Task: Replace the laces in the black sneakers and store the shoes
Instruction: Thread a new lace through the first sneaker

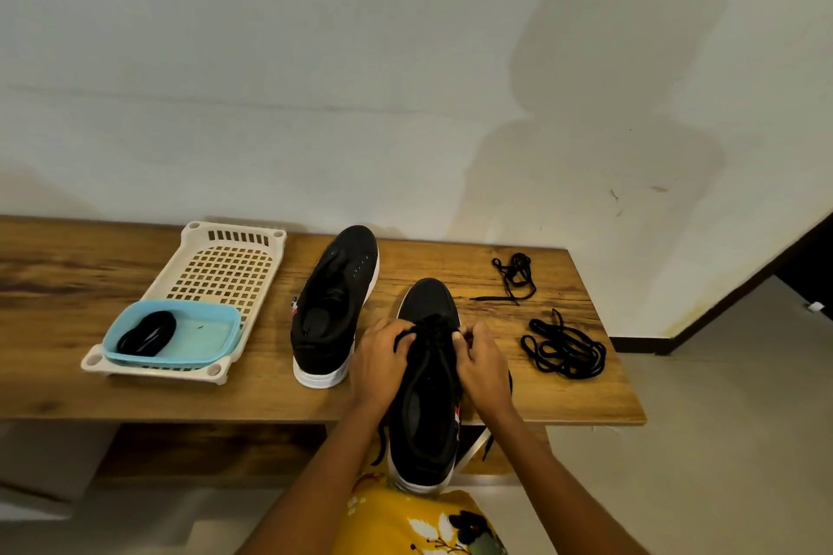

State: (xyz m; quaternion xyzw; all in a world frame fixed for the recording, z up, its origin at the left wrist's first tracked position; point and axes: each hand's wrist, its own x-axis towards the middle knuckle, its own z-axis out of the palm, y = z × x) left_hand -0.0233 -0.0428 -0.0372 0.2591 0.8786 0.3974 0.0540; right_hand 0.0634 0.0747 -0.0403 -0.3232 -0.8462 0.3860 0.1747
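Here, the near sneaker (428,379) lay with its long axis running away from the person, toe toward the wall and heel hanging past the front edge of the wooden surface (563,401), over a yellow flowered garment (405,523). The left hand (383,365) had its fingers curled, pinching a lace (435,329) on the shoe's left side near the eyelets; the right hand (482,363) was likewise curled and pinching the lace on the right side. Loose lace ends hung down beside the heel.

The second sneaker (336,302) stood just to the left, apart from the first, also lengthwise toward the wall but tilted slightly, its toe close to the back edge and its heel toward the person. It showed no lace in its eyelets.

Right of the held shoe, two loose black laces lay on the surface: a tangled one (563,349) nearer the front and right edges, and a smaller bundle (514,277) farther back. Bare wood lay between them and the shoe.

At the left, a cream plastic rack (198,270) lay flat, with a blue tub (207,338) on its near end holding a coiled black lace (146,333). Further left the surface ran on out of view.
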